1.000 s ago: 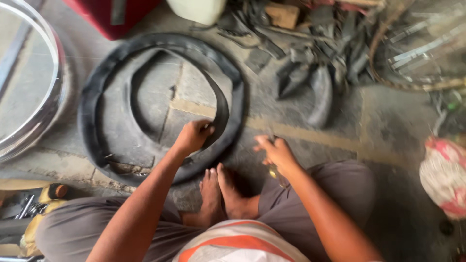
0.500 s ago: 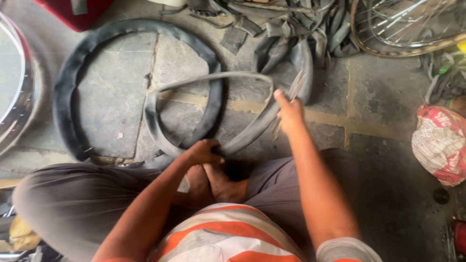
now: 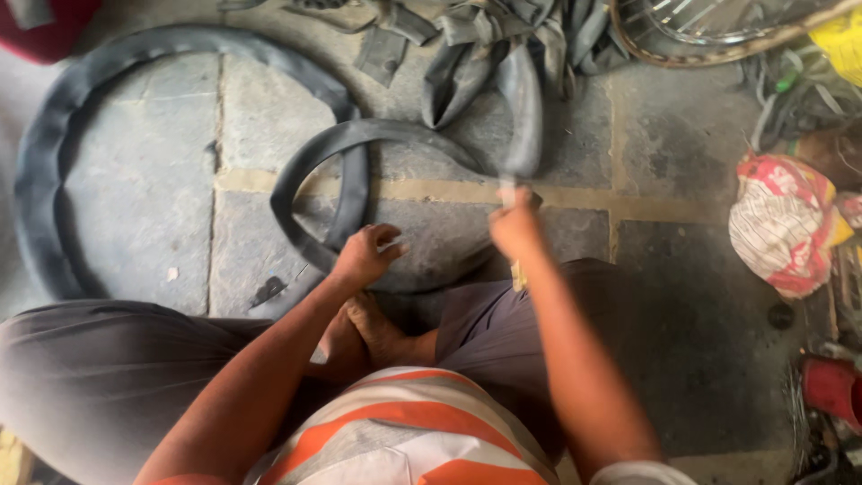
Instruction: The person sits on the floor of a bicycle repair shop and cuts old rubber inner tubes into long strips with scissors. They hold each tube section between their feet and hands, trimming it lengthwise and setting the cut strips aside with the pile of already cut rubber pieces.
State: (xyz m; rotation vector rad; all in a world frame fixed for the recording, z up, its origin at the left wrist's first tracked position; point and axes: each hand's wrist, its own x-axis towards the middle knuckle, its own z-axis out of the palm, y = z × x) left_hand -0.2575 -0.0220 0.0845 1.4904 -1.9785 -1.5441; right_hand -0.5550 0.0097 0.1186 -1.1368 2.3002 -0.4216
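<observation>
Since the earlier frame, both hands shifted: the right hand [image 3: 515,224] went from pinching the inner tube [image 3: 359,144] up by the far side to a lower spot nearer the knees, and the tube loop swung round so its arc lay across the floor ahead. Right hand was closed in a pinch on a raised section of the tube, which stood up from the fingers toward the scrap pile. Left hand [image 3: 364,256] was curled, fingers half closed over the near edge of the tube loop by the bare feet [image 3: 373,328]; could not tell if it fully gripped or only pressed it down. Tube lay mostly on the stone floor [image 3: 135,198], overlapping the right side of the big black tyre [image 3: 40,180] resting flat at left. Risk, as a judgement: the limp rubber could slip out of the right-hand pinch, or twist and kink where it crossed the tyre, since the loop was slack and only held at two points. Floor was grey paving slabs with a pale joint line, dusty. Heap of cut rubber strips [image 3: 467,54] lay at top centre, a spoked wheel rim [image 3: 718,40] at top right, a red-and-white bundled cloth [image 3: 781,224] at right, a red object in the top-left corner. Person sat cross-legged on the floor, grey trousers, striped shirt.
</observation>
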